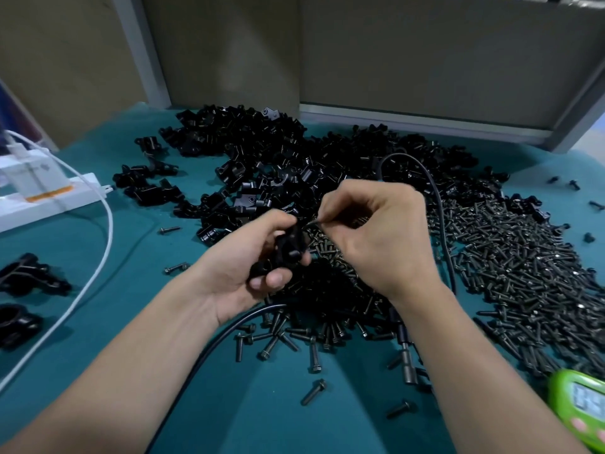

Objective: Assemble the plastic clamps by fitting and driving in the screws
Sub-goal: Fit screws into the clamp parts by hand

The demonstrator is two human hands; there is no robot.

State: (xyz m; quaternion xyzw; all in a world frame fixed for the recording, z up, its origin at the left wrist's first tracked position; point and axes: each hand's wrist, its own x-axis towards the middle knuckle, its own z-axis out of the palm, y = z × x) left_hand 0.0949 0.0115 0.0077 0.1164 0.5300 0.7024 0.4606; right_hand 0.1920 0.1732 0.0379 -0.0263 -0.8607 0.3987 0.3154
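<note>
A: Left hand (248,267) is curled round a black moulded plastic clamp (288,247), with the thumb over its top. Right hand (376,234) pinches a small dark metal screw (312,221) between thumb and forefinger. The hands are close together, and the screw sits just beside the clamp's upper edge.

B: Step in hand?

A: Judged to be fitting, not yet driving. The screw is at the clamp, but whether it has entered a hole cannot be told.

B: Orientation?

A: The screw's long axis lies roughly across the view. The free end points left, toward the clamp, and the other end is hidden in the fingertips. The clamp's long axis runs from lower left to upper right in the palm.

B: Next move?

A: Line the tip up with the hole, seat it straight and start the thread by finger. The dark metal driver bit on its black cable (407,358) lies below the right wrist, ready for driving.

B: Surroundings?

A: A heap of loose dark screws (523,257) lies under and to the right of the hands. A pile of black clamp parts (278,152) is beyond them, all on a teal mat (131,306). A green timer (582,401) is at near right.
</note>
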